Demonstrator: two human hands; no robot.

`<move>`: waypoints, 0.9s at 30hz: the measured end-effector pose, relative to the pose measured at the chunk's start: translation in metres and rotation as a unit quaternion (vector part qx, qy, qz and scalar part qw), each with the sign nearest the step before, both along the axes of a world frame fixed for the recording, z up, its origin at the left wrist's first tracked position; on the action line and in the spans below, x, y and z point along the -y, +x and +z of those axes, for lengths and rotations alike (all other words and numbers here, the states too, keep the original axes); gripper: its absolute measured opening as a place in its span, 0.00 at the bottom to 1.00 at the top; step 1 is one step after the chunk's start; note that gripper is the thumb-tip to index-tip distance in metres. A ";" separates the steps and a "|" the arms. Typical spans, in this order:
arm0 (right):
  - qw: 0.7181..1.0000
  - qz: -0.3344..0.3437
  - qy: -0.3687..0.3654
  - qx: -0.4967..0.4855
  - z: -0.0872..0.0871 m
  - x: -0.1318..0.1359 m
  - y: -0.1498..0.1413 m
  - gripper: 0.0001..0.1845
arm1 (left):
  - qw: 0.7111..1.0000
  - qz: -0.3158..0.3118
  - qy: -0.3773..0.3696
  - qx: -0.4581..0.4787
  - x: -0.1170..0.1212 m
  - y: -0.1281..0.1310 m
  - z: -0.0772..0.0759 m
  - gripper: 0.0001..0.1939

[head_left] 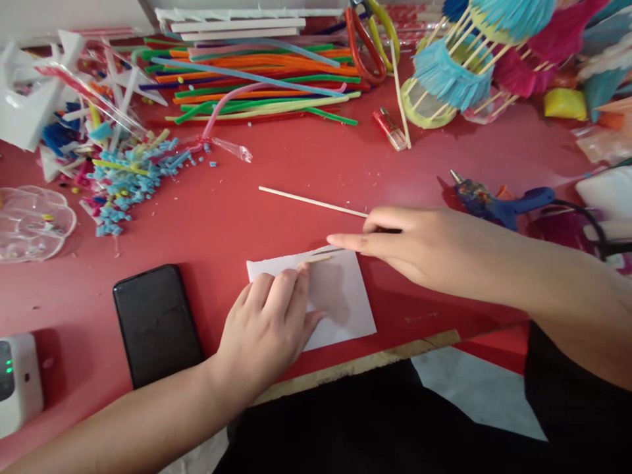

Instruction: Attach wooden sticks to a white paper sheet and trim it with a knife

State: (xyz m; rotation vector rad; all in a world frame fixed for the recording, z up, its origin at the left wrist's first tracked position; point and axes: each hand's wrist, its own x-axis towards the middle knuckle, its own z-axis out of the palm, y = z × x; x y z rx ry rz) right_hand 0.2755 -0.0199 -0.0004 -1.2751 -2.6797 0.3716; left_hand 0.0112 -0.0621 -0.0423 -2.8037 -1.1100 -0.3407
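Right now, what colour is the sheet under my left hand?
The sheet is white, seen best in the head view.

A white sheet of paper (358,315) is laid flat on the red worktop (212,210), just inside its near edge, with its left part partly covered. By the sheet's far edge, a short pale stick (320,259) is pinned, one end hidden, beside a thin grey strip (326,251). Farther from the near edge, a long pale stick (311,201) is seen slanted, its right end concealed.
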 end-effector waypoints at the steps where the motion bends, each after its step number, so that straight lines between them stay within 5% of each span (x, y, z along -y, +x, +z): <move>1: 0.999 0.025 0.011 0.018 -0.002 0.000 -0.003 0.30 | 1.000 0.001 -0.002 -0.002 0.000 0.000 0.000 0.25; 3: 0.995 0.077 0.026 0.055 -0.004 -0.001 -0.008 0.33 | 1.000 0.001 -0.005 -0.003 0.000 0.000 0.001 0.23; 9: 0.993 0.080 0.048 0.073 0.000 -0.002 -0.015 0.32 | 1.000 -0.007 -0.004 0.007 0.000 -0.001 0.000 0.16; 27: 0.975 0.090 0.041 0.200 0.020 -0.001 -0.032 0.31 | 1.000 -0.013 0.013 0.013 -0.001 -0.001 -0.001 0.22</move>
